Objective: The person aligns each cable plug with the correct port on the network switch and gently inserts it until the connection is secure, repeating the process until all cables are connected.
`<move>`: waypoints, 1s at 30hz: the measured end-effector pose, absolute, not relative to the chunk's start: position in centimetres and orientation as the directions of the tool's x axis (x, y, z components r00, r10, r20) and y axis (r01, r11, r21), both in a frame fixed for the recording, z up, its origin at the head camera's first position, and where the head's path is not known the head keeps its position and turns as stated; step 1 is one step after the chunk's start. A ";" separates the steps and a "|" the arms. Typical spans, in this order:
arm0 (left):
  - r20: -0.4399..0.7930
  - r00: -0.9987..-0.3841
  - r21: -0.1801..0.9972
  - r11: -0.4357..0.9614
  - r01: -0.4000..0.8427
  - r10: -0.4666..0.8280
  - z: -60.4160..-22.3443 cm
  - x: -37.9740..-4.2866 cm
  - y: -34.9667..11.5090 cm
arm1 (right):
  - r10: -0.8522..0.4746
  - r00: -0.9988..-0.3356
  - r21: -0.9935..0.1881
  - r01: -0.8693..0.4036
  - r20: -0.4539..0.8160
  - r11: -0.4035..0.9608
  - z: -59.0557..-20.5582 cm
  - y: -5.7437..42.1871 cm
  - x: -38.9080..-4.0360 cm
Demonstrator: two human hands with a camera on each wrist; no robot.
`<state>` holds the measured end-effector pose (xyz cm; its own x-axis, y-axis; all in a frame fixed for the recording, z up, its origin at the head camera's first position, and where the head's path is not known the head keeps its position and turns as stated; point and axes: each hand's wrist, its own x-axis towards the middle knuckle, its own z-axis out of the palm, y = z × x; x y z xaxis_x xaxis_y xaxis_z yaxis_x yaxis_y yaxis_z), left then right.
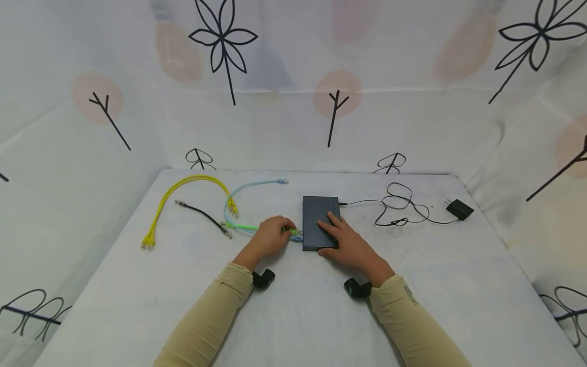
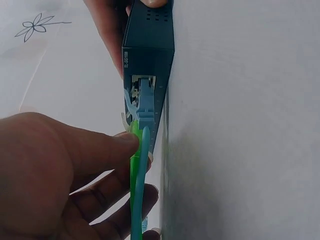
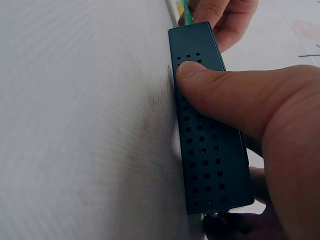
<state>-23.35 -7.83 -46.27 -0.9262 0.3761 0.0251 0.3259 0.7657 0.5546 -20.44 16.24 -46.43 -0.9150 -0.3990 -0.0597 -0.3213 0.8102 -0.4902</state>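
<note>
A dark network switch (image 1: pixel 314 214) lies on the table with its port side facing left. My right hand (image 1: pixel 352 248) holds it, fingers spread over the top and the thumb (image 3: pixel 220 92) against the vented near side. My left hand (image 1: pixel 268 235) pinches the plug end of a green network cable (image 2: pixel 134 172) between thumb and fingers, close to the ports. Beside it, a light-blue cable's plug (image 2: pixel 146 107) sits in a port at the near end. The rest of the blue cable (image 1: pixel 249 185) loops back across the table. The green plug's tip is partly hidden behind the blue one.
Yellow network cables (image 1: pixel 197 177) and a short black cable (image 1: pixel 204 214) lie to the left. A thin black power cord (image 1: pixel 362 202) runs from the switch's right side in loops to a power adapter (image 1: pixel 460 209). Patterned white cloth (image 1: pixel 279 127) surrounds the table.
</note>
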 end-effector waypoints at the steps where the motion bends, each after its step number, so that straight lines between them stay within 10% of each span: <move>1: 0.021 -0.927 0.561 0.764 0.321 0.374 -46.3 -23.4 -7.8 | -0.399 -0.915 -0.489 -0.321 -0.060 0.811 -46.4 16.2 -20.4; 30: -0.007 -0.913 0.540 0.770 0.339 0.407 -46.0 -23.6 -8.2 | -0.402 -0.915 -0.500 -0.329 -0.041 0.801 -46.7 16.5 -20.5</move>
<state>-23.55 -8.23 -45.96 -0.9133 0.4071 -0.0072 0.3392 0.7705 0.5398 -20.51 16.48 -46.71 -0.9147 -0.4021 -0.0411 -0.3295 0.8007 -0.5003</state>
